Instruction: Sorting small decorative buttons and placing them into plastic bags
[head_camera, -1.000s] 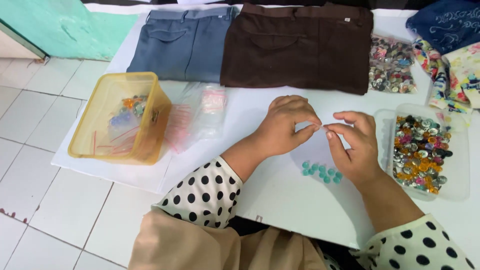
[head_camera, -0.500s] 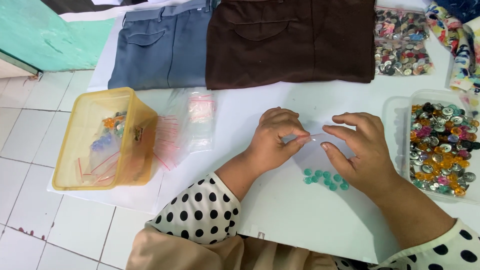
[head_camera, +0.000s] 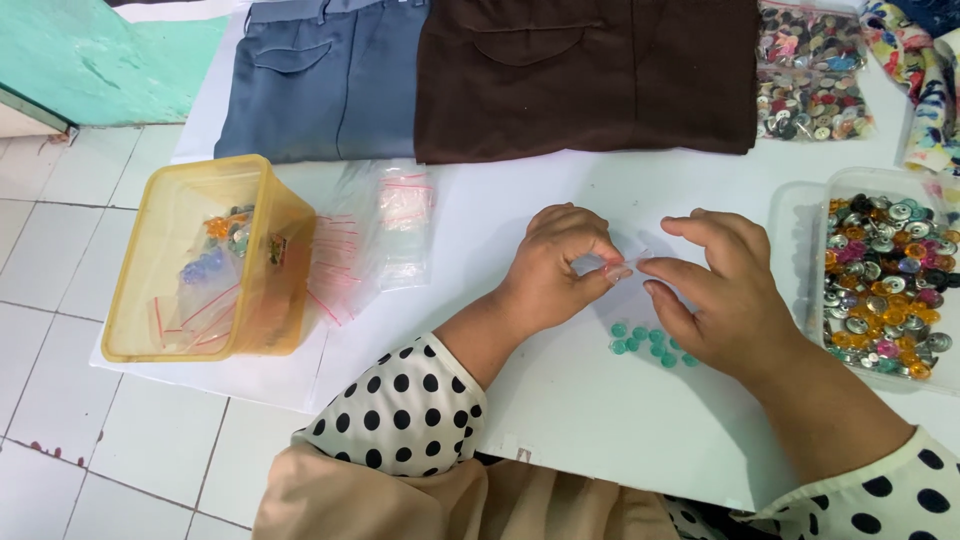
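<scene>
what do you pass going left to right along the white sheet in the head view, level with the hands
yellow tub → clear zip bags → left hand → small clear bag pinched between both hands → right hand → clear tray of mixed buttons

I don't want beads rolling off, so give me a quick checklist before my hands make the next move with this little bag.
1. Small clear bag pinched by both left hand and right hand: ok.
2. Bag mouth open: cannot tell, fingers hide it.
3. Green beads grouped on the white sheet, beneath the right hand: ok.
4. Beads away from the sheet's edge: ok.
5. Spare bags within reach, left of the hands: ok.
6. Yellow tub upright: not ok, it looks tipped.
</scene>
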